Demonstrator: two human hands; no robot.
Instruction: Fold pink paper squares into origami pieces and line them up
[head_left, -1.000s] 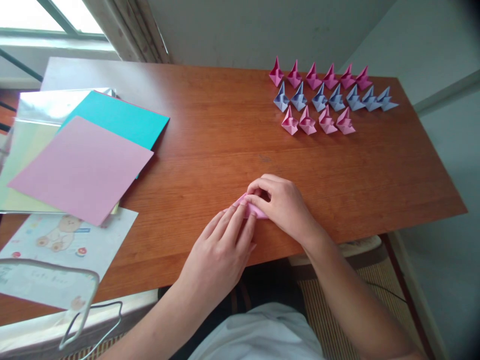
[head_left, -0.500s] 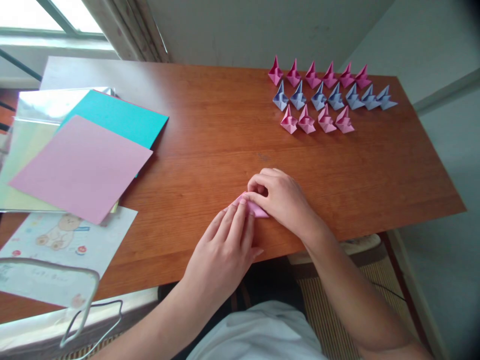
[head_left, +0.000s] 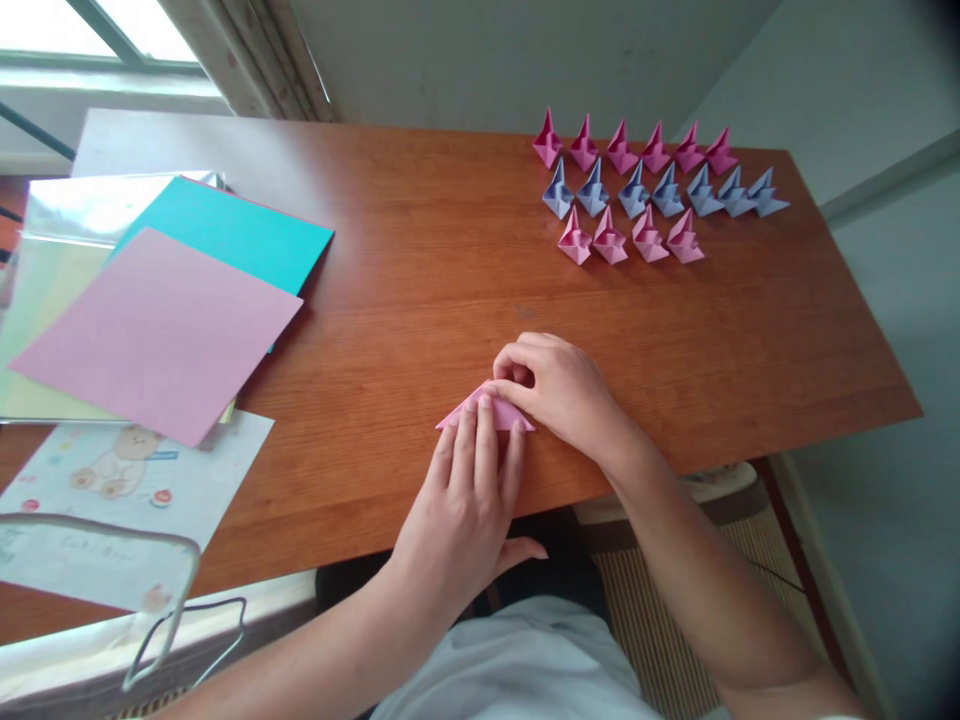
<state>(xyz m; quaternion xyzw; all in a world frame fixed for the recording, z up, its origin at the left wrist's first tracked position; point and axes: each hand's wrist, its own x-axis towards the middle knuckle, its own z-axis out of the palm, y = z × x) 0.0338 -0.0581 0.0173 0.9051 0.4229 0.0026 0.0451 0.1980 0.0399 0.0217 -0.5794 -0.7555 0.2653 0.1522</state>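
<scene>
A small triangle of folded pink paper (head_left: pixel 504 412) lies flat near the table's front edge, its point facing away from me. My left hand (head_left: pixel 466 500) presses on it from the near side, fingers stretched out over the paper and thumb held apart. At the triangle's top corner, my right hand (head_left: pixel 559 390) has thumb and index finger pinched together on the paper's edge, with the other fingers curled. The fingers cover part of the triangle, so its folds do not fully show.
Folded paper figures stand in three rows at the back right: dark pink (head_left: pixel 621 150), blue-grey (head_left: pixel 634 192) and light pink (head_left: pixel 649 238). To the left lie a pink sheet (head_left: pixel 161 330), a turquoise sheet (head_left: pixel 232 235) and a printed bear sheet (head_left: pixel 217 480), beside a white wire frame (head_left: pixel 187 580).
My left hand has shifted slightly right and toward me, its fingers flatter and thumb farther out, baring more of the triangle. The right hand stays pinched at the top corner.
</scene>
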